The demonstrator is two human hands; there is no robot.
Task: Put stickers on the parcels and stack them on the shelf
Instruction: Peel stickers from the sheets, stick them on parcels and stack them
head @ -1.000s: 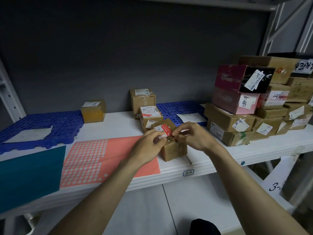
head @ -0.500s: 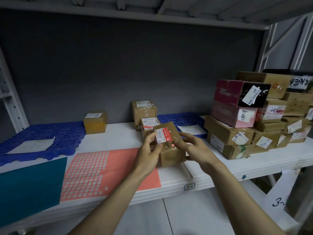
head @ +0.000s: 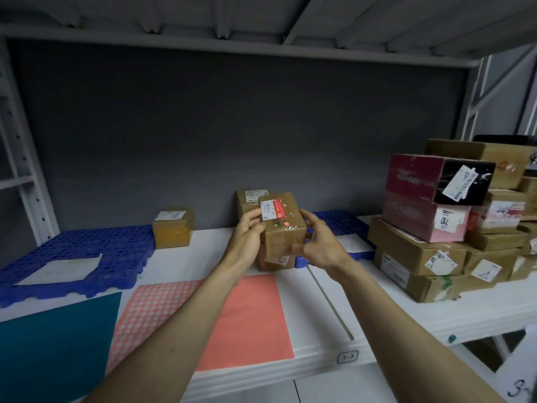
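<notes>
Both hands, left (head: pixel 247 239) and right (head: pixel 321 245), grip a small box (head: pixel 283 228) lifted above the shelf (head: pixel 406 312), a red dot sticker (head: pixel 285 224) already on it (stacking apparently remains); three small boxes wait behind.

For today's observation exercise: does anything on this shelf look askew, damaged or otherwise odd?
Yes. In the pile on the right, the pink-and-black box sits skewed, overhanging the pink box below, and its white label is crooked and peeling. The cartons underneath look scuffed.
</notes>
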